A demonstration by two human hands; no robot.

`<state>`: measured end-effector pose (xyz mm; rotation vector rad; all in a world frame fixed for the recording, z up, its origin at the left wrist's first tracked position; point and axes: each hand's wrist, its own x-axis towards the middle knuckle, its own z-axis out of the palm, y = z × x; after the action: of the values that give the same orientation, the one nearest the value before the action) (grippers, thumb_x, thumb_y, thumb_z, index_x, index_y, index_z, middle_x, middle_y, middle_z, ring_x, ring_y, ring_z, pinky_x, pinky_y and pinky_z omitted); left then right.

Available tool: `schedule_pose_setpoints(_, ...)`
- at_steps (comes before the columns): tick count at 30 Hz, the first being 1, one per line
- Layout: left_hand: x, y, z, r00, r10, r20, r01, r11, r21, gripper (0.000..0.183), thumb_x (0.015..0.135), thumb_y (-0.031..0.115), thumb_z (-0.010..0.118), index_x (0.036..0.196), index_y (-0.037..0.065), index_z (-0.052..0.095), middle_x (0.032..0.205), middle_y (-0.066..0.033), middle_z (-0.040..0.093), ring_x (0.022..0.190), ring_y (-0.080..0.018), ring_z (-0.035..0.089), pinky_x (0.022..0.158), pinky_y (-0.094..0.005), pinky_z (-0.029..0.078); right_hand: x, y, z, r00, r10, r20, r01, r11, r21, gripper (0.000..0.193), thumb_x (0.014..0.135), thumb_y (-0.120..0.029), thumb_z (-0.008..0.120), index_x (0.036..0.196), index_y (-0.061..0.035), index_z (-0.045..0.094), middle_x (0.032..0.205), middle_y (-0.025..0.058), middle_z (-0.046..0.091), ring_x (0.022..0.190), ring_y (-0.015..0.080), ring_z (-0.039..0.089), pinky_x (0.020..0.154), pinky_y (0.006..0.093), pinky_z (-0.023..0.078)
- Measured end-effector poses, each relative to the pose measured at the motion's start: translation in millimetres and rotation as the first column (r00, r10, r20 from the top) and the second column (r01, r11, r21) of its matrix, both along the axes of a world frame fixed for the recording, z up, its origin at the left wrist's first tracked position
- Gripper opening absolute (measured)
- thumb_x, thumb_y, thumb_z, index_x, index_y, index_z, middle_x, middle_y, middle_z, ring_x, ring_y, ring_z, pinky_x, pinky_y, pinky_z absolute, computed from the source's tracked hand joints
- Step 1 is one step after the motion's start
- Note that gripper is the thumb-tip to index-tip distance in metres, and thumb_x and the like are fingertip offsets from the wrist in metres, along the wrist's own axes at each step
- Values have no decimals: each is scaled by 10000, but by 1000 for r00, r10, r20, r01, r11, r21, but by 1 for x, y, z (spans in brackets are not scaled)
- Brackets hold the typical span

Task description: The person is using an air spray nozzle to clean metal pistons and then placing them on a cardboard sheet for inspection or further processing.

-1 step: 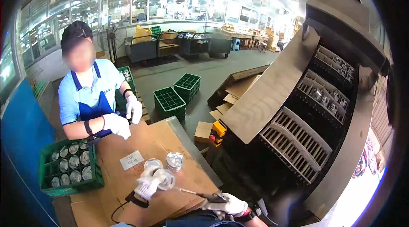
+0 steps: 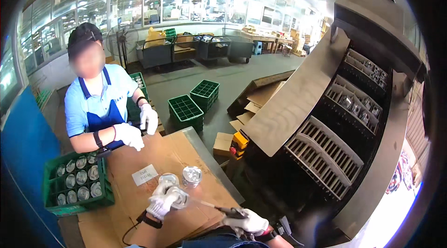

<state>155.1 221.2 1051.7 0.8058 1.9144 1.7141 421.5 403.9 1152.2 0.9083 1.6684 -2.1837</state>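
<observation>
My left hand [image 2: 159, 206], in a white glove, is closed on a silver metal piston [image 2: 180, 199] above the cardboard-covered table [image 2: 135, 211]. My gloved right hand [image 2: 251, 224] grips the black handle of an air blow gun [image 2: 232, 212]. Its long thin nozzle points left at the held piston; whether the tip touches it is unclear. Just beyond my left hand stand two more pistons: one on the right [image 2: 192, 175], the other partly hidden behind the hand [image 2: 168, 179]. A white paper label [image 2: 145, 175] lies beside them.
Opposite, a co-worker [image 2: 100, 103] in white gloves stands at the table. A green crate [image 2: 79, 207] of pistons sits at left. Right of me is a dark machine with slotted racks [image 2: 326, 157] and a yellow switch box [image 2: 239, 143]. Green crates [image 2: 186, 108] stand on the floor.
The blow gun's nozzle has swung slightly up and left, and my right hand has shifted a little left. My left hand keeps its hold on the piston.
</observation>
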Motion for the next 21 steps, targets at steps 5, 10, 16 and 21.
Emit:
schedule_pose_setpoints(5, 1, -18, -32, 937, 122, 327, -89, 989, -115, 363, 802, 30, 696, 1149, 19, 591, 1007, -78, 662, 867, -161, 640, 763, -309, 561, -21, -4, -30, 958, 287, 26, -287, 957, 43, 472, 926, -389, 699, 1321, -142, 619, 684, -9, 559, 478, 73, 516, 438, 239, 435)
schedule_pose_setpoints(10, -3, -29, -28, 977, 85, -197, -153, 920, -361, 366, 801, 224, 728, 1103, 32, 650, 1041, -201, 713, 970, -322, 699, 842, -404, 551, -26, -9, -37, 985, 154, 71, -170, 892, 419, 385, 931, -455, 643, 1038, -92, 717, 638, 4, 591, 480, 106, 547, 446, 260, 439)
schedule_pose_setpoints(16, -2, -46, -42, 838, 18, -546, -326, 819, -472, 400, 815, 342, 709, 1098, 74, 621, 948, -209, 687, 920, -403, 651, 816, -514, 517, 4, -4, -47, 950, 235, 206, -272, 947, 173, 328, 918, -401, 693, 993, -83, 710, 699, -7, 606, 562, 67, 541, 489, 238, 446)
schedule_pose_setpoints(21, -18, -56, -51, 843, 455, -285, -514, 837, -185, 300, 812, 167, 723, 1051, 9, 637, 1028, -162, 615, 880, -303, 618, 785, -429, 517, 23, -4, -35, 964, 198, 176, -216, 973, 86, 322, 917, -387, 699, 1013, -80, 699, 638, -17, 577, 508, 83, 508, 477, 245, 412)
